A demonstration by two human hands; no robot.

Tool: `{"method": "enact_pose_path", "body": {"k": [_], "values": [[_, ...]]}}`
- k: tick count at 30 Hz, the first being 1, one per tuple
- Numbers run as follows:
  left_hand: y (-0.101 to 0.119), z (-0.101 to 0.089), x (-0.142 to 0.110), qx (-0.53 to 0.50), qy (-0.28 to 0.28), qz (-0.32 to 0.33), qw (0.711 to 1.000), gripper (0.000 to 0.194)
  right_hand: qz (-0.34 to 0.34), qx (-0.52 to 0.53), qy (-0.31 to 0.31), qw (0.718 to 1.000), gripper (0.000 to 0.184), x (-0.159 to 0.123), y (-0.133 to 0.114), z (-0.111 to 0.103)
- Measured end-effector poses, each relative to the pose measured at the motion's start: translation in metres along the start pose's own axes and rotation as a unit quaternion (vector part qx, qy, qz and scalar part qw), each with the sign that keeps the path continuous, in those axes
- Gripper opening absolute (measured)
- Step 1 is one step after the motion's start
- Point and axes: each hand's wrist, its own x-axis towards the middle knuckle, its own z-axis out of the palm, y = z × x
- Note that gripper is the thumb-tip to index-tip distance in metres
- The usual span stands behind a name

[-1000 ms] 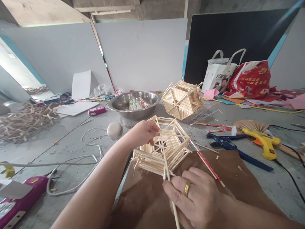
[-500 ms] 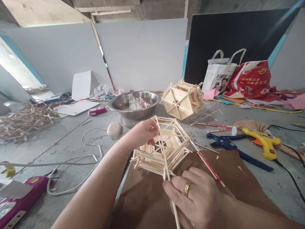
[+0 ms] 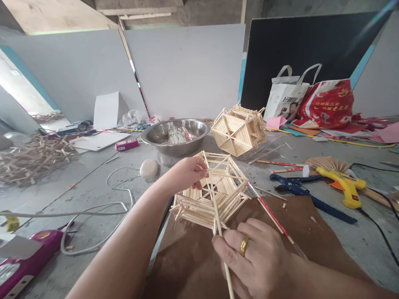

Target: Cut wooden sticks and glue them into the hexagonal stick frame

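A many-sided lattice of pale wooden sticks (image 3: 183, 209) rests on a brown sheet (image 3: 187, 261) in front of me. One long wooden stick (image 3: 215, 199) slants across its open top and runs down toward me. Near the far end of that stick, my left hand (image 3: 191, 174) is closed, its fingertips pinched against it. My right hand (image 3: 255, 257), with a gold ring, grips the same stick by the lattice's near edge, and the stick's tail sticks out below the fingers. The right fingertips are partly hidden.
Behind stands a finished-looking stick lattice (image 3: 233, 133) beside a metal basin (image 3: 174, 151). Blue cutters (image 3: 299, 187) and a yellow glue gun (image 3: 349, 187) lie at right, near a red-and-white wrapped packet (image 3: 271, 211). A white cable (image 3: 93, 214) and purple power strip (image 3: 43, 253) are left.
Almost nothing differs. Both hands keep their hold on the stick, and my right hand has shifted very slightly to the left.
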Motion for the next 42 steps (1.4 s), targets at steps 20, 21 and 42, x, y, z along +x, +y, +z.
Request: {"method": "enact_pose_path", "body": {"k": [20,21,42], "values": [[-0.002,0.0,0.002,0.013,-0.005,0.024,1.0,0.016,0.001,0.003,-0.008,1.0,0.025,0.001,0.0,0.001],[-0.002,0.0,0.002,0.012,-0.005,0.025,1.0,0.016,0.002,0.004,-0.006,1.0,0.025,0.001,0.0,0.001],[0.015,-0.006,-0.014,0.242,0.124,0.021,0.962,0.022,-0.001,-0.002,-0.009,1.0,0.022,0.0,0.0,0.001]]}}
